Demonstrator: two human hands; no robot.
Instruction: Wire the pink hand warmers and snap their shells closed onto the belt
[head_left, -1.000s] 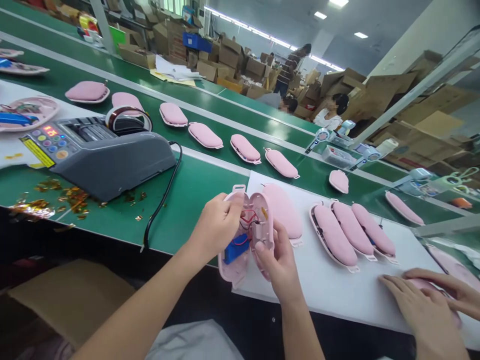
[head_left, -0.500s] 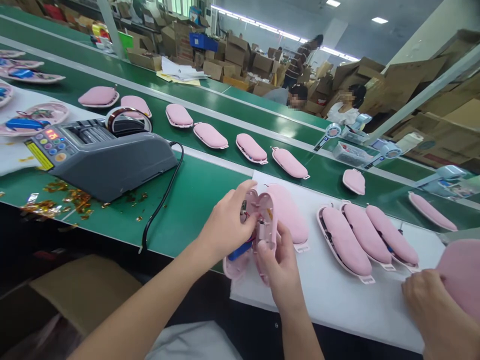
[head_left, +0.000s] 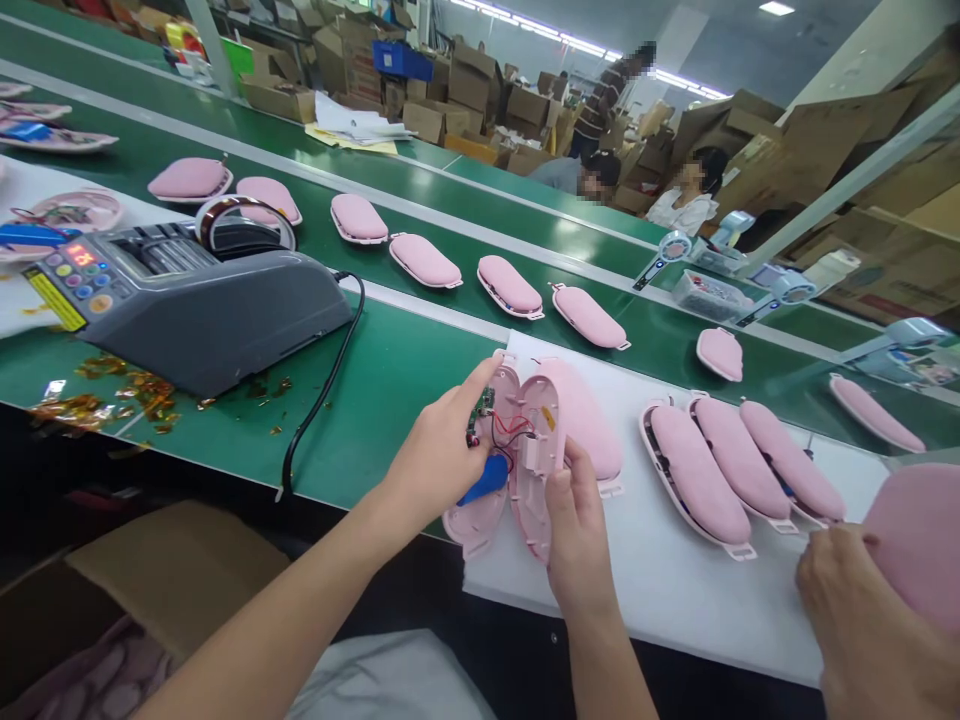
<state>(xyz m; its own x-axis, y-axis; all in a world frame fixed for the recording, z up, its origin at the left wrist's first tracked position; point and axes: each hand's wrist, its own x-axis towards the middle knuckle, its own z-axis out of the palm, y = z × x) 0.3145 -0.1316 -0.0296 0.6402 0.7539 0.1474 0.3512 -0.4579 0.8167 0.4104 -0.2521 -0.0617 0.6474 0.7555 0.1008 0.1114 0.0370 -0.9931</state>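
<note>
The two hands hold one opened pink case (head_left: pixel 534 505) in front of the body, above the near edge of the green table (head_left: pixel 367 400), at the left side of the white sheet (head_left: pixel 645 590). The left hand (head_left: pixel 439 450) is closed around the left half of the case, its fingers near the small green circuit board (head_left: pixel 480 412). The right hand (head_left: pixel 581 510) grips the outer side of the other half, with the thumb on the edge. Inside the case, red and black wires (head_left: pixel 511 425) run between the two halves, and a blue battery pack (head_left: pixel 486 478) lies partly under the left hand. One pink padded piece (head_left: pixel 589 420) lies on the sheet just behind the case. Three closed pink cases (head_left: pixel 697 475) lie side by side on the sheet to the right, and at the far right another person's hand (head_left: pixel 862 600) touches a big pink piece (head_left: pixel 919 540). On the left stands a grey tape dispenser (head_left: pixel 225 310) with a lit display, and scraps of golden tape (head_left: pixel 142 395) are scattered before it. More pink cases (head_left: pixel 425 262) form a loose row behind.
</note>
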